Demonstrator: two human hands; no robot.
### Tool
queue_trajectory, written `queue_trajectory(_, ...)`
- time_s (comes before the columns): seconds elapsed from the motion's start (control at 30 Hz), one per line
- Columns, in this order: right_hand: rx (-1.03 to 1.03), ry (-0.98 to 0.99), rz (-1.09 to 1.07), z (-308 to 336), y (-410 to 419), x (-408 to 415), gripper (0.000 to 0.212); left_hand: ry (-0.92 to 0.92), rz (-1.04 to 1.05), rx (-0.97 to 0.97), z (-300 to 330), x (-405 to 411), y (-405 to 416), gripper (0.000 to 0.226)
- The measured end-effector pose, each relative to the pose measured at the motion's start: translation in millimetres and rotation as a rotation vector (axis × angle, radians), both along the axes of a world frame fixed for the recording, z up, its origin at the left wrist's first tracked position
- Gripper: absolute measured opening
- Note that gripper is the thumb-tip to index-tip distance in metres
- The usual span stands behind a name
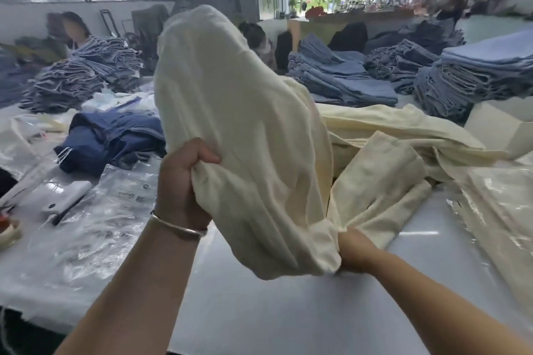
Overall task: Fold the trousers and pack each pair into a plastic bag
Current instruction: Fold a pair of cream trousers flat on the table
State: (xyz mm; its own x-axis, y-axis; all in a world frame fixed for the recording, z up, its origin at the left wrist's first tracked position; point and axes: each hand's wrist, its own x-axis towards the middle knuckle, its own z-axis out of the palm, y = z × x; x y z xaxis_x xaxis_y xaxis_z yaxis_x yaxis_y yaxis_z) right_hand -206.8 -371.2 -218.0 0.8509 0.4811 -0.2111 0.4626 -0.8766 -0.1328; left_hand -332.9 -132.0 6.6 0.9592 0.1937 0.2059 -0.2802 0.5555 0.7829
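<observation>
Trousers (245, 130): cream, soft, rumpled, billowing above the fingers. Left hand (181, 181) fingers clench one edge; right hand (353, 253) grips bunched cloth, low over white tabletop (288, 311).

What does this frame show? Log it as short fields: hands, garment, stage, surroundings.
left hand: grips one edge of the cream trousers, raised
right hand: grips the same pair lower down, near the table
stage: not yet folded or bagged
plastic bags: lie flat to the left
dark blue garment: heaped behind the bags
denim stacks: farther back
</observation>
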Motion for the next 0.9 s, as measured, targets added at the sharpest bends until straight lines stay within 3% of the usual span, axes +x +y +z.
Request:
queue_trajectory(0.1, -0.119, 0.083, -0.121, -2.5, -12.5, -26.2, 0.030, 0.108, 0.188, 0.099, -16.1, 8.9, 26.4, 0.047)
queue_trajectory(0.17, -0.111, 0.042, -0.280, 15.7, -32.3, -27.9, 0.033, 0.217, 0.266, 0.147, -33.3, 19.1, 52.9, 0.025)
queue_trajectory(0.23, -0.003, -0.156, -0.496, 45.6, -54.2, -25.0, 0.034, 0.312, 0.278, 0.153, -47.2, 26.4, 71.2, 0.021)
queue_trajectory(0.3, 0.228, -0.536, -0.705, 82.9, -70.5, -23.6, 0.042, 0.325, 0.295, 0.262, -61.1, 30.6, 83.9, 0.024)
queue_trajectory(0.37, 0.415, -0.939, -0.791, 116.1, -82.0, -24.5, 0.046, 0.118, 0.413, 0.556, -69.4, 30.7, 99.9, 0.037)
queue_trajectory(0.4, 0.440, -1.061, -0.823, 125.8, -87.4, -24.6, 0.041, 0.048, 0.395, 0.637, -62.9, 27.5, 103.8, 0.030)
queue_trajectory(0.43, 0.429, -1.119, -0.864, 132.0, -88.3, -25.3, 0.035, -0.035, 0.395, 0.806, -57.0, 24.5, 110.5, 0.023)
queue_trajectory(0.5, 0.344, -1.171, -0.869, 130.3, -75.4, -28.6, 0.028, -0.119, 0.372, 0.958, -58.6, 26.4, 134.2, 0.022)
queue_trajectory(0.57, 0.232, -1.117, -0.719, 108.8, -47.6, -30.4, 0.022, 0.046, 0.398, 0.722, -72.0, 34.0, 158.5, 0.027)
queue_trajectory(0.6, 0.162, -0.998, -0.643, 93.6, -31.3, -31.8, 0.024, 0.227, 0.312, 0.560, -88.4, 38.8, 173.2, 0.034)
queue_trajectory(0.63, 0.039, -0.786, -0.605, 78.1, -14.5, -32.9, 0.025, 0.421, 0.184, 0.424, -104.3, 36.6, 182.9, 0.034)
queue_trajectory(0.7, -0.173, -0.285, -0.631, 47.2, 15.3, -33.2, 0.035, 0.779, -0.043, 0.256, -151.4, 29.0, 199.5, 0.010)
queue_trajectory(0.77, -0.212, -0.039, -0.609, 25.0, 46.6, -29.2, 0.050, 1.029, -0.164, 0.340, -192.5, 17.8, 217.4, 0.024)
queue_trajectory(0.83, -0.140, -0.024, -0.517, 17.5, 79.6, -29.5, 0.061, 1.146, -0.098, 0.437, -216.8, 10.5, 229.4, 0.021)
queue_trajectory(0.9, -0.071, -0.080, -0.457, 15.5, 121.4, -26.6, 0.062, 1.194, 0.029, 0.389, -226.6, 12.1, 249.2, 0.019)
